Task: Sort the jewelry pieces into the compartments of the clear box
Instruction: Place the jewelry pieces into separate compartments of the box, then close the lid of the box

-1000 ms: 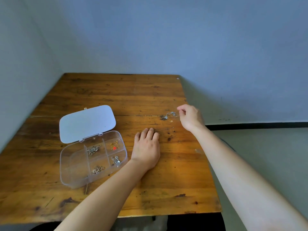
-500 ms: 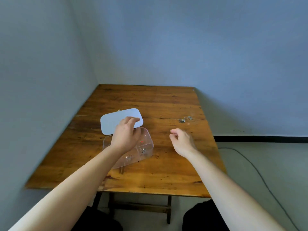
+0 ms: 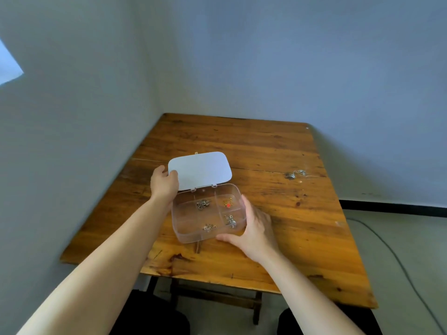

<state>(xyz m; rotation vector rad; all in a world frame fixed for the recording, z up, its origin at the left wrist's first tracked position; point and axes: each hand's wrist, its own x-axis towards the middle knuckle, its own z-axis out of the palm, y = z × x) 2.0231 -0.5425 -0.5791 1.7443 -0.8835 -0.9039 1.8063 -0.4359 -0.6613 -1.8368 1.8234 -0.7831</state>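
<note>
Left hand pinches the open lid, right hand grips the clear box near the table's front-left edge; leftover jewelry piece lies toward the far right edge, nearer the right hand.

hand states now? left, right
Left hand: closed on the lid corner.
Right hand: gripping the clear box at its near right corner.

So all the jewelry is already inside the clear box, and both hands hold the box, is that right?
Not all. The head view shows small silver jewelry pieces lying on the brown wooden table, far right of the clear plastic box. The left hand holds the white lid; the right hand holds the box.
</note>
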